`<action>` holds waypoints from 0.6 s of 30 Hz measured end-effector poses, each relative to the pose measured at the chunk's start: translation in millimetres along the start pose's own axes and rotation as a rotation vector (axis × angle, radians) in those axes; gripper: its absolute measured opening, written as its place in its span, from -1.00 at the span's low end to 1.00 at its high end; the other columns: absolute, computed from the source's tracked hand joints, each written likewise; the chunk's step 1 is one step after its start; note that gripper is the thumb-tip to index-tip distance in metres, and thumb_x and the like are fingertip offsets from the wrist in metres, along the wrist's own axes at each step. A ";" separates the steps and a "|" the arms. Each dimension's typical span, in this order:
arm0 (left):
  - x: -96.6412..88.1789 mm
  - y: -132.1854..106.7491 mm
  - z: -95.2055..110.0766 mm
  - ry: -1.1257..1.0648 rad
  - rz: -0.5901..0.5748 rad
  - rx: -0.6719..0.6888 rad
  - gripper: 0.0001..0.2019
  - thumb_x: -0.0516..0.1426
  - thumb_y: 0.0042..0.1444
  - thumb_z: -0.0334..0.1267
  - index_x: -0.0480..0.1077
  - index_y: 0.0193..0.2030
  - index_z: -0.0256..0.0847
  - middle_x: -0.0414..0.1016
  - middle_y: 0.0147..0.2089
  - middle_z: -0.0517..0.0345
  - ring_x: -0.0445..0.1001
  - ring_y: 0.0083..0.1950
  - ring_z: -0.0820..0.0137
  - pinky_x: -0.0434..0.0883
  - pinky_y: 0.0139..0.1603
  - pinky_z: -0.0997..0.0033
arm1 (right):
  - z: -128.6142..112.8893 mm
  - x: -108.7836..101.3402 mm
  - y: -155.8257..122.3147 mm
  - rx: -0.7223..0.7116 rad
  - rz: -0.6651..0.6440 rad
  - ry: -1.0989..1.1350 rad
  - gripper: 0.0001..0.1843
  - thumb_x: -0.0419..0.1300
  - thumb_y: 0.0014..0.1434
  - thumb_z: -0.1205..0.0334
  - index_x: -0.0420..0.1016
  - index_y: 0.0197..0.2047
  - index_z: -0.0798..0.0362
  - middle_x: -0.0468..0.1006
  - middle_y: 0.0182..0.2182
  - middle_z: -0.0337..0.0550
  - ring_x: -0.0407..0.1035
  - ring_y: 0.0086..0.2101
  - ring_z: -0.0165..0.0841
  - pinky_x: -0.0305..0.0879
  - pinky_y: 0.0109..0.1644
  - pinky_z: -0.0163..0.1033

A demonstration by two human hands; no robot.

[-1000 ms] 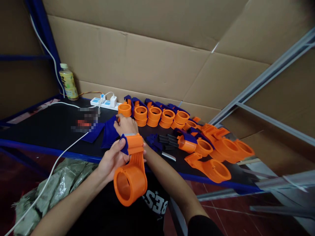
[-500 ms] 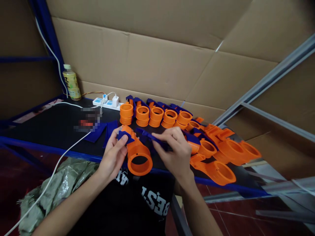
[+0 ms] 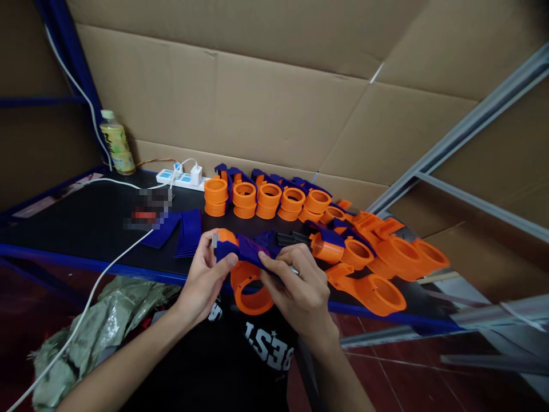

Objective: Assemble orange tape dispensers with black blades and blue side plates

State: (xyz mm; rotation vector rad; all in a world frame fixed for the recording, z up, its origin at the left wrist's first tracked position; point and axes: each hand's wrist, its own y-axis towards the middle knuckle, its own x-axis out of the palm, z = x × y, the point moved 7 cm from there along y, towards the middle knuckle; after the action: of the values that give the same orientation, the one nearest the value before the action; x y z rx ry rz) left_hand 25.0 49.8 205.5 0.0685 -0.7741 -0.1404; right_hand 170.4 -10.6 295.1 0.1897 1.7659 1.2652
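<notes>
My left hand (image 3: pixel 205 280) is closed around the head of an orange tape dispenser (image 3: pixel 252 289), its thumb on a blue plastic part at the head. A grey edge shows at the head's left end. The dispenser's round ring hangs below, partly behind my right fingers. My right hand (image 3: pixel 298 286) pinches a dark blue plastic plate (image 3: pixel 253 252) and lays it along the top of the dispenser, touching it. A small silvery tip (image 3: pixel 294 269) shows between my right fingers; what it belongs to is hidden.
Stacked orange dispensers (image 3: pixel 244 200) with blue parts line the back of the black table (image 3: pixel 64 229). More orange bodies (image 3: pixel 381 294) lie right. Blue plates (image 3: pixel 189 233), a power strip (image 3: pixel 180 178), a bottle (image 3: pixel 117 143) and a white cable (image 3: pixel 107 274) are left.
My right hand has brought the blue plate left onto the dispenser, where before it was held apart. The dispenser has shifted slightly right and turned. Black parts behind my right hand now show.
</notes>
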 end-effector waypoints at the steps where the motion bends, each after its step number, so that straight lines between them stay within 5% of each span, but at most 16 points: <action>1: 0.9 -0.6 1.0 0.011 -0.001 0.001 -0.49 0.41 0.02 -0.31 0.34 0.08 -0.04 0.50 -0.03 0.20 0.50 -0.04 0.39 0.40 0.08 0.37 | 0.4 -0.1 -0.4 0.006 0.001 0.003 -0.74 0.23 0.23 0.48 0.55 -0.05 0.02 0.35 -0.45 -0.19 0.32 -0.32 -0.31 0.39 -0.28 -0.18; 18: 7.0 -4.1 5.5 0.066 -0.044 0.024 -0.43 0.42 -0.04 -0.39 0.32 0.08 -0.05 0.47 -0.12 0.22 0.48 -0.11 0.40 0.40 0.05 0.38 | 1.4 -0.8 -3.2 0.011 -0.034 -0.046 -0.78 0.23 0.24 0.46 0.56 -0.05 0.07 0.36 -0.45 -0.17 0.31 -0.34 -0.30 0.37 -0.32 -0.20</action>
State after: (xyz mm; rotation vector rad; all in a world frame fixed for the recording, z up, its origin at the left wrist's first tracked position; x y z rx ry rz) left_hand 25.6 44.6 213.8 0.1129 -0.7085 -0.1701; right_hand 173.1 -11.7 292.9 0.1926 1.7307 1.2175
